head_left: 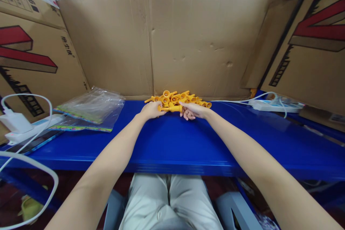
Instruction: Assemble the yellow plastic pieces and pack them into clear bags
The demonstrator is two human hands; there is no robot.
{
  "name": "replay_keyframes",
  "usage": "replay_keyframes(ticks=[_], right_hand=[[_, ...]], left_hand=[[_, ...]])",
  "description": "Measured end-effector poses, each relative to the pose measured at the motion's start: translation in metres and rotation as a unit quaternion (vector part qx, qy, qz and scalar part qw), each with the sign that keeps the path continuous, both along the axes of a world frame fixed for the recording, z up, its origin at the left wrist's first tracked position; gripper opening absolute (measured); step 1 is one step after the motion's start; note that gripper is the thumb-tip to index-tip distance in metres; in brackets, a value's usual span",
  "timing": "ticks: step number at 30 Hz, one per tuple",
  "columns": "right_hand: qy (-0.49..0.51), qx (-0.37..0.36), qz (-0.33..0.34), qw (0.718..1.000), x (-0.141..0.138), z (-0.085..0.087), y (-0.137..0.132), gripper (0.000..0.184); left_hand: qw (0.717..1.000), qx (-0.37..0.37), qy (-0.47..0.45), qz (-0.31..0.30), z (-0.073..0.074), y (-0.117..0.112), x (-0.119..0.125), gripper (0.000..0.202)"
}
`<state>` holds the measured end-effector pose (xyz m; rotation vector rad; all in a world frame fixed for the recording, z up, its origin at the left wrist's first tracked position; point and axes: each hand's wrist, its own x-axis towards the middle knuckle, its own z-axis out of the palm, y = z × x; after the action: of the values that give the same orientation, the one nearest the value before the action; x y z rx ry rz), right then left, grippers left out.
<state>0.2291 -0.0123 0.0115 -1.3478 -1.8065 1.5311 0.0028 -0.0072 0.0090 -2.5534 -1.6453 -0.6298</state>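
Note:
A pile of small yellow plastic pieces (180, 98) lies at the back of the blue table (172, 143), against the cardboard wall. Both arms reach forward to it. My left hand (151, 110) is closed on one end of a yellow plastic piece (171, 108) lying crosswise in front of the pile. The other end of that piece is pinched by my right hand (192, 110), whose fingers are curled, palm partly up. The two hands sit close together, just short of the pile.
Clear plastic bags (91, 107) lie on the table at the left. A white charger and power strip with cables (20, 125) sit at the far left, another power strip (272, 105) at the right. Cardboard panels (205, 43) wall in the back and sides.

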Motion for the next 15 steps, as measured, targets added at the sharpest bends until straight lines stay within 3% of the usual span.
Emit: replay_keyframes(ticks=[5, 8, 11, 15], right_hand=[[-0.013, -0.006, 0.014, 1.000, 0.004, 0.003, -0.001, 0.064], [-0.008, -0.004, 0.025, 1.000, 0.010, 0.003, 0.000, 0.054], [0.000, 0.030, 0.036, 0.999, 0.014, 0.003, 0.001, 0.036], [-0.011, 0.077, 0.033, 0.996, 0.015, 0.001, 0.002, 0.042]], left_hand=[[1.000, -0.011, 0.002, -0.003, -0.001, 0.004, -0.001, 0.036], [1.000, -0.011, 0.007, -0.002, -0.002, 0.006, -0.003, 0.037], [1.000, 0.003, 0.011, -0.004, -0.002, 0.006, -0.004, 0.037], [1.000, 0.000, 0.011, 0.002, -0.001, 0.005, -0.003, 0.038]])
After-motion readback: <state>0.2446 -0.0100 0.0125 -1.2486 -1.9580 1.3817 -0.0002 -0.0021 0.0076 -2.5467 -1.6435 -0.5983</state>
